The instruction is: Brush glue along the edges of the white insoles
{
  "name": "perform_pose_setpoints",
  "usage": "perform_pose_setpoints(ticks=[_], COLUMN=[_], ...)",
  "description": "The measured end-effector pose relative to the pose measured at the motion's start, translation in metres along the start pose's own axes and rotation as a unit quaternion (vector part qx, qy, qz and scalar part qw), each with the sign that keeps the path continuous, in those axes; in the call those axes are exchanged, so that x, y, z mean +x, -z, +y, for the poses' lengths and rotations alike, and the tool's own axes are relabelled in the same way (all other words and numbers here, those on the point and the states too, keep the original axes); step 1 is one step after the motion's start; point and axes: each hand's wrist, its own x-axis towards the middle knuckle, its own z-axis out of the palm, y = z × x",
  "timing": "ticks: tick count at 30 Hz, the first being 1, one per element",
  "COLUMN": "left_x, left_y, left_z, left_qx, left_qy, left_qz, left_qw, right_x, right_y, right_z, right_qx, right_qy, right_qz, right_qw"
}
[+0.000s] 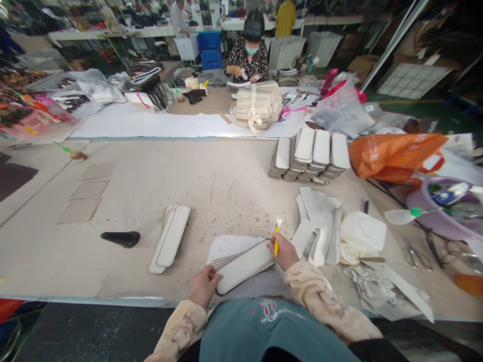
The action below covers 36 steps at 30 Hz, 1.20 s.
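Observation:
Near the front edge of the table, several long, round-cornered white panels (241,269) lie in a fanned pile on a paler sheet (226,244). The fingers of my left hand (204,285) close on the left end of the pile's top panel. In my right hand (284,251) is a small brush with a yellow handle (276,244), its white bristles pointing up. This hand also touches the panels' right end. Further left lies a smaller pile of similar panels (171,236), beside a black, rounded tool (121,239).
Stacked panels (309,151) stand at the back right, with loose white strips (320,221) nearer me. A white container (362,234), scissors (418,257) and a purple basin (422,201) lie right. A co-worker (247,55) sits opposite. Brown squares (88,191) lie left.

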Motion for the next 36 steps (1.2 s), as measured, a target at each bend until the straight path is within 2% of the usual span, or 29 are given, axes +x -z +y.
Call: perform_pose_setpoints(ticks=[5, 9, 12, 14, 16, 18, 20, 23, 30, 33, 36], left_x=[0.001, 0.001, 0.001, 0.001, 0.002, 0.003, 0.004, 0.004, 0.005, 0.004, 0.002], left_y=[-0.002, -0.002, -0.001, 0.000, 0.001, 0.000, 0.000, -0.002, -0.004, -0.003, 0.000], left_z=[-0.001, -0.002, -0.002, -0.002, -0.002, -0.002, -0.003, -0.004, -0.004, -0.003, 0.002], left_qx=[0.002, 0.005, 0.007, 0.011, 0.018, 0.024, 0.030, 0.043, 0.047, 0.055, 0.079], left_qy=[-0.007, -0.013, -0.029, -0.038, -0.040, -0.045, -0.050, -0.053, -0.055, -0.064, -0.071], left_qz=[-0.002, -0.006, -0.002, -0.004, -0.009, -0.012, -0.010, -0.002, 0.004, 0.007, 0.018], left_qw=[1.000, 1.000, 1.000, 0.999, 0.999, 0.999, 0.998, 0.998, 0.997, 0.996, 0.994], right_x=[-0.001, -0.004, -0.008, -0.011, -0.014, -0.017, -0.020, -0.021, -0.021, -0.025, -0.027], right_y=[0.003, 0.007, -0.001, -0.012, -0.026, -0.037, -0.043, -0.039, -0.001, 0.006, 0.004], right_z=[0.002, -0.009, -0.032, -0.050, -0.064, -0.069, -0.063, -0.040, 0.025, 0.032, 0.026], right_qx=[0.003, 0.019, 0.078, 0.140, 0.185, 0.218, 0.239, 0.241, 0.147, 0.124, 0.104], right_qy=[0.018, 0.081, 0.183, 0.255, 0.301, 0.319, 0.307, 0.262, 0.141, 0.086, 0.042], right_qz=[0.020, 0.022, -0.028, -0.084, -0.143, -0.178, -0.176, -0.124, 0.038, 0.069, 0.076], right_qw=[1.000, 0.996, 0.980, 0.953, 0.924, 0.905, 0.904, 0.926, 0.978, 0.986, 0.991])
